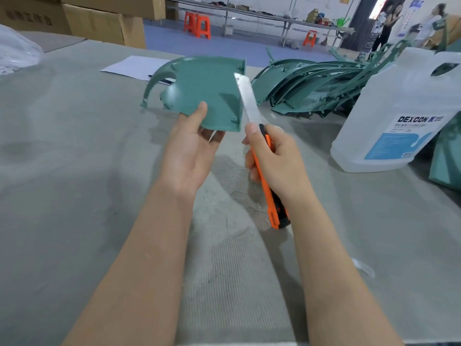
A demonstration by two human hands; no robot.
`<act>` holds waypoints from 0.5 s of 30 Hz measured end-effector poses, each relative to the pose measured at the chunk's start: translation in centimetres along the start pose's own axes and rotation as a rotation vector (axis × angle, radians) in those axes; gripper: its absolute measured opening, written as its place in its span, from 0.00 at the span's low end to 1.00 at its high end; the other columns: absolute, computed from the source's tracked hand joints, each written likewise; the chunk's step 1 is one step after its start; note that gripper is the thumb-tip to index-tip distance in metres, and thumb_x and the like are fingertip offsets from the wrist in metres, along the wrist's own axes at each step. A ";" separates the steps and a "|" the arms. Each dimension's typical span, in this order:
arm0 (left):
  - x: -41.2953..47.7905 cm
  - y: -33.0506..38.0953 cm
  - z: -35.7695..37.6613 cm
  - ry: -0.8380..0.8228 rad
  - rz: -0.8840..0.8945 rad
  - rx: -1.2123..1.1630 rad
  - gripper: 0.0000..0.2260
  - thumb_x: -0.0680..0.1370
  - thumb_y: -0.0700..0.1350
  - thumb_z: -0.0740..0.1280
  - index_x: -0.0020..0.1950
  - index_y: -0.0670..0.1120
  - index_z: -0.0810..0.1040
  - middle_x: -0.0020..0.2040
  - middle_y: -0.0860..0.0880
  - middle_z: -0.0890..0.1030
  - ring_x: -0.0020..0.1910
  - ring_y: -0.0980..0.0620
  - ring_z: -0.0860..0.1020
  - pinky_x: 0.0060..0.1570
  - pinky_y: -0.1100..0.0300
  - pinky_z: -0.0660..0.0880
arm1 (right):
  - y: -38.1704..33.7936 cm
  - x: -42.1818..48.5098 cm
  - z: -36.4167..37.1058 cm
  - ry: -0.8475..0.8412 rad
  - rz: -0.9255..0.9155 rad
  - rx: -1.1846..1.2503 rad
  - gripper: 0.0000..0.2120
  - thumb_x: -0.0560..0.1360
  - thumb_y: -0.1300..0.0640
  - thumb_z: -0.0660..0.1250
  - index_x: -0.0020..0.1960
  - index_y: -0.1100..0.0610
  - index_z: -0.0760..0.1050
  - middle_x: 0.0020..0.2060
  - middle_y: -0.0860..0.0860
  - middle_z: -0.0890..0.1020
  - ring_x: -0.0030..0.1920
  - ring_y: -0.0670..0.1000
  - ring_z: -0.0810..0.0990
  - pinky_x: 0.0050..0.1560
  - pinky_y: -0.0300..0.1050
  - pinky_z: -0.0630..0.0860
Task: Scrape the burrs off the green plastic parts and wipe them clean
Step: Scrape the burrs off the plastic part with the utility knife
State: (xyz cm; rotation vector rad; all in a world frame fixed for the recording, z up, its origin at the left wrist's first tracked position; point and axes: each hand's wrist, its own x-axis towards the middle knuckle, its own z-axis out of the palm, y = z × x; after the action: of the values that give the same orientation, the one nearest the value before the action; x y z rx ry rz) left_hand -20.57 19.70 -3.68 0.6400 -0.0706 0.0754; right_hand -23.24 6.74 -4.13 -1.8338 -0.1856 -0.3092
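A green plastic part (199, 86), curved like a fender, is held up above the grey table (74, 171). My left hand (189, 151) holds its near edge, thumb on top and fingers underneath. My right hand (274, 158) grips an orange and black utility knife (268, 186). Its long extended blade (245, 98) lies along the part's right edge. A stack of more green parts (311, 86) lies on the table behind and to the right.
A translucent DEXCON jug (399, 116) stands at the right, with another green part (446, 158) beside it. A sheet of paper with a pen (134, 67) lies behind the part. Cardboard boxes (99, 18) sit far left; people stand far right.
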 end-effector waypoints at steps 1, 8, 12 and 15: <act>-0.1 -0.1 0.0 -0.026 0.020 0.016 0.10 0.82 0.38 0.59 0.61 0.46 0.73 0.51 0.48 0.82 0.49 0.53 0.81 0.48 0.60 0.79 | 0.0 0.1 0.0 0.018 0.003 0.009 0.13 0.79 0.46 0.64 0.42 0.55 0.74 0.30 0.51 0.79 0.23 0.47 0.74 0.26 0.40 0.72; -0.6 -0.8 0.7 -0.191 -0.026 0.227 0.12 0.81 0.41 0.61 0.64 0.42 0.72 0.56 0.44 0.80 0.54 0.48 0.79 0.56 0.54 0.77 | -0.4 0.3 -0.3 0.173 0.051 0.175 0.06 0.76 0.62 0.67 0.41 0.57 0.72 0.28 0.48 0.79 0.23 0.48 0.71 0.26 0.40 0.70; -0.3 0.3 -0.1 -0.163 -0.125 -0.008 0.22 0.77 0.57 0.63 0.63 0.42 0.75 0.57 0.44 0.80 0.58 0.45 0.79 0.60 0.48 0.75 | -0.6 0.4 -1.7 0.209 0.149 0.337 0.04 0.77 0.63 0.66 0.47 0.61 0.71 0.22 0.45 0.75 0.20 0.45 0.70 0.22 0.36 0.68; -0.2 1.1 -0.8 -0.113 -0.181 -0.120 0.26 0.75 0.62 0.64 0.58 0.41 0.79 0.55 0.42 0.83 0.54 0.43 0.81 0.52 0.48 0.78 | -0.6 0.5 -2.3 0.212 0.119 0.387 0.06 0.77 0.64 0.67 0.45 0.57 0.71 0.23 0.45 0.73 0.21 0.46 0.70 0.23 0.36 0.68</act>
State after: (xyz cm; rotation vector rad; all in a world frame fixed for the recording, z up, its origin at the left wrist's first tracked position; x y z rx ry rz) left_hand -20.83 21.06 -3.72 0.5278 -0.1249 -0.1389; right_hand -23.25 4.67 -2.80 -1.4120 0.0124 -0.3554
